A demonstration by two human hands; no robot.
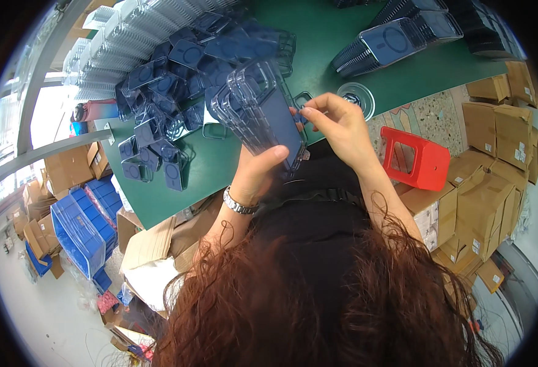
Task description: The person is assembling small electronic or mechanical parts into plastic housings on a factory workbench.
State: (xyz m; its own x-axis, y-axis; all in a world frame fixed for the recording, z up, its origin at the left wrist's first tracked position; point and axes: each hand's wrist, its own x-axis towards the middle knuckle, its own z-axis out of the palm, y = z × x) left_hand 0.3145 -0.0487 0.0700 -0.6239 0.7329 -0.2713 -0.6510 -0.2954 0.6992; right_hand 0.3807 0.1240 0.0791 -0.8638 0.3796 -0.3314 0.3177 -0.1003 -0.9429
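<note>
While hands [293, 153] grip stacked cases [260, 113], loose cases [165, 116] crowd nearby.

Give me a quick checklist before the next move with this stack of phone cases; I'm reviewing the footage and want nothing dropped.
1. Left hand grips the stack of clear cases from below: ok.
2. Right hand fingertips at the stack's edge: ok.
3. Stack aligned: not ok, cases fan apart.
4. Pile of loose cases lies on the green table, apart from the hands: ok.
5. What the right fingers pinch: cannot tell.
</note>
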